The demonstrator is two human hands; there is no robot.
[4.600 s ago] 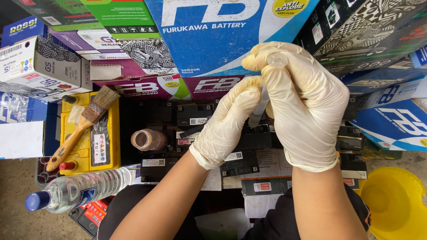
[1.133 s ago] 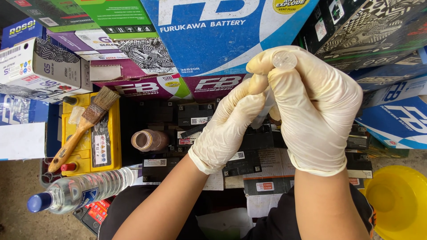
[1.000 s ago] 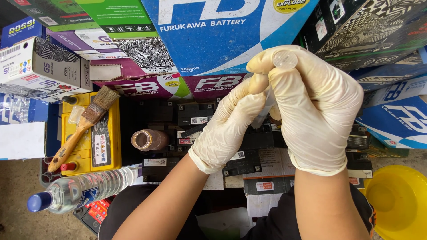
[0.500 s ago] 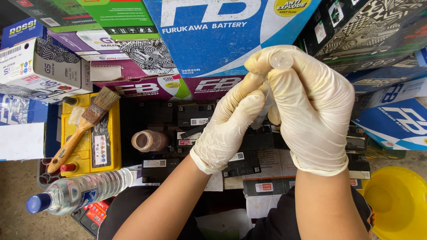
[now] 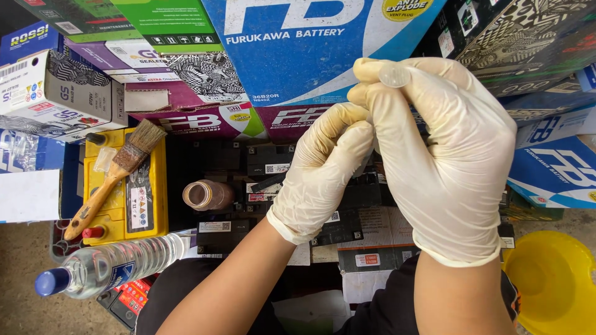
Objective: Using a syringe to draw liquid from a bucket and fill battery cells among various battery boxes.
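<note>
Seen from the head camera, both gloved hands are raised above the black battery (image 5: 273, 186). The right hand (image 5: 447, 167) pinches a small clear cap (image 5: 393, 75) at its fingertips, flat round face toward the camera; its axis I can't tell. The left hand (image 5: 323, 174) curls closed against the right fingers. The cap looks free of the battery, not set anywhere yet. A brush (image 5: 112, 177) lies left of the battery, untouched.

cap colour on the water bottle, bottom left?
Blue cap on the clear plastic bottle; head view.

Stacked cardboard boxes (image 5: 310, 56) wall the back above a bare concrete floor (image 5: 25, 273), daylit.
</note>
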